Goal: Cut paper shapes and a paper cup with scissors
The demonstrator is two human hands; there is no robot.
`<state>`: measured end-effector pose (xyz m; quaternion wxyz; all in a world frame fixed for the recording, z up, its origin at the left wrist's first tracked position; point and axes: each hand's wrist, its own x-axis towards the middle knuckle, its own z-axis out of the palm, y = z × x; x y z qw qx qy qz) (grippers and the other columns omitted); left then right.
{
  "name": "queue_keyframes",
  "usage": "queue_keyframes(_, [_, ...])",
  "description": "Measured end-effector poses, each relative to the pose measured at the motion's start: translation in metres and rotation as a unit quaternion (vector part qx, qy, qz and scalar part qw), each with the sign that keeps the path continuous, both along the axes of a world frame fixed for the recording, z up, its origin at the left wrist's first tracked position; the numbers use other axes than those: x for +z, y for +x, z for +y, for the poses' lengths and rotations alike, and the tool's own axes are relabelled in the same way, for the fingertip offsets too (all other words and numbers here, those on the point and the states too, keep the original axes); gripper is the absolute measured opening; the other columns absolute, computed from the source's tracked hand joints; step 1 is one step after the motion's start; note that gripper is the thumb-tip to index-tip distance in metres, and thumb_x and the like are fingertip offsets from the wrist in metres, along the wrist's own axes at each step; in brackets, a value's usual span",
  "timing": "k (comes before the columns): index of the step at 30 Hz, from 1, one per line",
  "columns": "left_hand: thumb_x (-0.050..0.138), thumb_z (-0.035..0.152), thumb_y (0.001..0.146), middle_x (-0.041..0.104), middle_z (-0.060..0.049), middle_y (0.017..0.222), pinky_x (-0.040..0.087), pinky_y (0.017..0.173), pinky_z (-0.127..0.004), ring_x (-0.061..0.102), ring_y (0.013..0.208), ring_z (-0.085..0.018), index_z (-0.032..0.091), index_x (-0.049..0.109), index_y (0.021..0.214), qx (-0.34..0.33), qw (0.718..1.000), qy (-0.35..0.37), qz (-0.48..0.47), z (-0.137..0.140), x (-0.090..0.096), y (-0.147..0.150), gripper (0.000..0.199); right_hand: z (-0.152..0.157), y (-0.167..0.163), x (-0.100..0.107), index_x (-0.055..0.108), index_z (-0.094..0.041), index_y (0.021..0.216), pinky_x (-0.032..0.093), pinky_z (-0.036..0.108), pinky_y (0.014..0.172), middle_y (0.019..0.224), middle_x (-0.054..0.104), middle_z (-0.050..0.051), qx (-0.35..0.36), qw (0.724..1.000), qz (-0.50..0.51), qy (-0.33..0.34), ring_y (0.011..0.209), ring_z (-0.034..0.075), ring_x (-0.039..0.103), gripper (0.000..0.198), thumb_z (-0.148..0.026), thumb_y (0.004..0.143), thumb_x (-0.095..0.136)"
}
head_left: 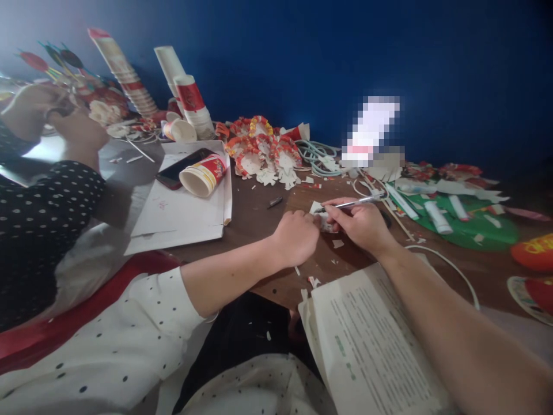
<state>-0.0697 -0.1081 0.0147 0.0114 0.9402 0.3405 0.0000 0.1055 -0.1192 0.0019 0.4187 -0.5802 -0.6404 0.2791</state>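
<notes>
A slim pen [363, 200] is gripped in my right hand [365, 227], tilted low with its tip at a small piece of white paper [317, 206]. Dark marks show on that paper. My left hand [298, 237] is closed at the paper's left edge, its fingers curled and its fingertips mostly hidden. Behind my left hand, a black pen cap [275, 202] lies on the brown table [254, 210]. Small paper scraps [338, 244] are scattered around both hands.
At left, white sheets [173, 216] carry a phone [168, 173] and a paper cup [203, 176]. Stacked cups [194, 106] and red-white cut paper crafts [263, 147] stand behind. A printed cardboard sheet [367, 340] lies in front; a green disc [488, 230] is right. A co-worker's hands [64, 115] are far left.
</notes>
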Motion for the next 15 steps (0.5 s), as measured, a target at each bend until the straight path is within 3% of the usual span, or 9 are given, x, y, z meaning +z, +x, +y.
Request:
queue_keyframes(6, [0.04,0.014,0.089,0.065,-0.018,0.104,0.045,0.079,-0.041,0.06,0.099,-0.03,0.006,0.058,0.12,-0.003,1.0,0.002,0.004,-0.0012,0.0008,0.0006,0.037,0.0037,-0.0019,-0.0036,0.075,-0.02,0.084,0.054,0.033,0.081,0.088,0.076,0.005,-0.031,0.991,-0.104,0.084,0.084,0.022,0.071,0.024,-0.039,0.086,0.061])
queue_keyframes(15, [0.041,0.013,0.088,0.065,-0.018,0.102,0.046,0.08,-0.04,0.06,0.099,-0.03,0.005,0.057,0.121,-0.004,1.0,0.001,0.009,-0.0005,0.0006,0.0006,0.038,0.0061,-0.0016,-0.008,0.075,-0.02,0.085,0.054,0.034,0.083,0.089,0.077,0.006,-0.027,0.988,-0.126,0.086,0.086,0.023,0.072,0.023,-0.037,0.087,0.06])
